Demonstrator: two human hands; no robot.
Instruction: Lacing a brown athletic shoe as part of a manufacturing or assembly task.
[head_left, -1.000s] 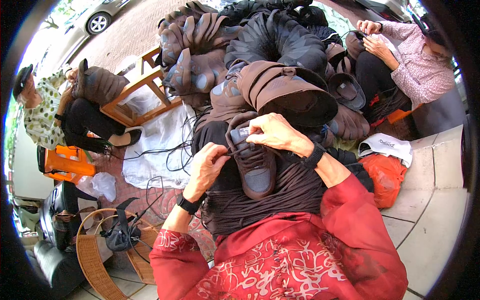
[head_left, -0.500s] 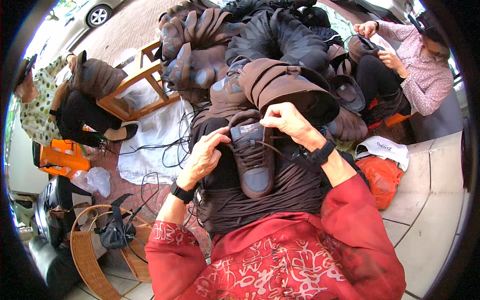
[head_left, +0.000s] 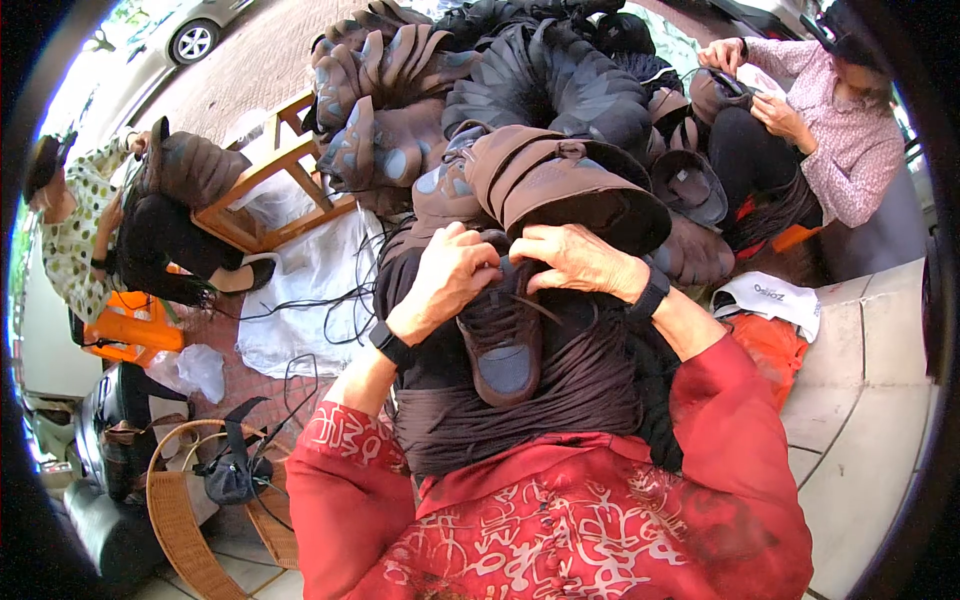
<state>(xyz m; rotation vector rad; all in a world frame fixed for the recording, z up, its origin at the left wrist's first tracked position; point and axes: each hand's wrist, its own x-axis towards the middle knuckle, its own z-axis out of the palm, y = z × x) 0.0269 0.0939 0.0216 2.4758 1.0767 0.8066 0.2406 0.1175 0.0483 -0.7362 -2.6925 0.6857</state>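
A brown shoe upper (head_left: 505,365) with a grey toe patch and dark lacing lies on my lap, toe towards me. My left hand (head_left: 452,278) is closed, thumb and fingers pinching at the left of its tongue and top opening. At the right side of the opening, my right hand (head_left: 580,262) pinches too, fingers bent down. Between them the tongue is partly covered, and whether a lace is also in either pinch is hidden. A loose lace end sticks out to the right below my right hand. Under the upper spreads a thick bundle of dark brown laces (head_left: 520,425).
Just beyond my hands rests a stack of nested brown uppers (head_left: 545,175); black uppers (head_left: 545,85) heap behind. Two people sit working, one left (head_left: 85,215), one right (head_left: 850,150). A wooden stool frame (head_left: 250,240), wicker chair (head_left: 180,510) and white cap (head_left: 770,305) stand around.
My left hand has moved up and right from the upper's left edge to its top. The right hand has turned its fingers downward at the opening. Both now hide more of the tongue.
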